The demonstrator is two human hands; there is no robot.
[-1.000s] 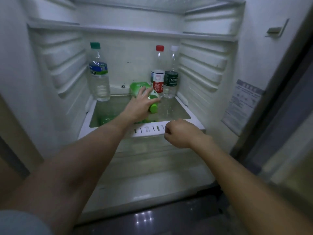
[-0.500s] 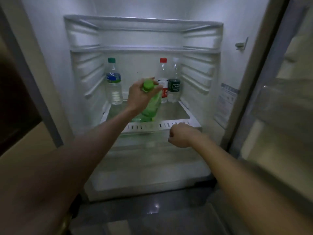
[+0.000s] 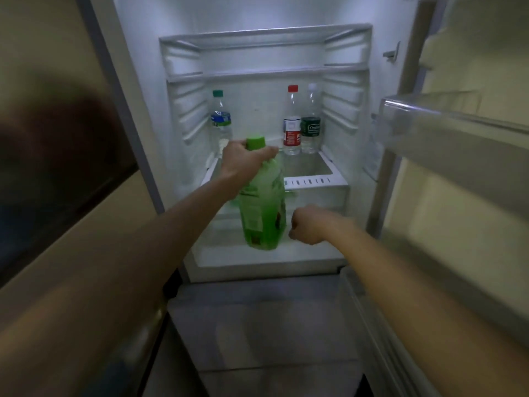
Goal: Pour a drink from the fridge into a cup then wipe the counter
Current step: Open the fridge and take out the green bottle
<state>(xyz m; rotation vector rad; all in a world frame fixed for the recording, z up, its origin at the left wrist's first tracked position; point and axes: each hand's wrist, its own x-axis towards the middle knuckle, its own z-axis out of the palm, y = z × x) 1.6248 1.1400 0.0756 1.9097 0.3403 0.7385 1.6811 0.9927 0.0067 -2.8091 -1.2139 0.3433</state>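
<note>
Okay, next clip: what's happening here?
A person stands at an open fridge. Their left hand grips a green bottle by its neck, just below the cap, holding it upright in front of the shelves. The right hand is a fist beside it, holding nothing. Three clear bottles stand at the back. No cup is in view.

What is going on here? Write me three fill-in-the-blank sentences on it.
1. The left hand grips the ____ bottle just under its cap.
2. The right hand is curled and holds ____.
3. Behind, ____ clear bottles stand on the shelf.
Missing words: green; nothing; three.
</note>
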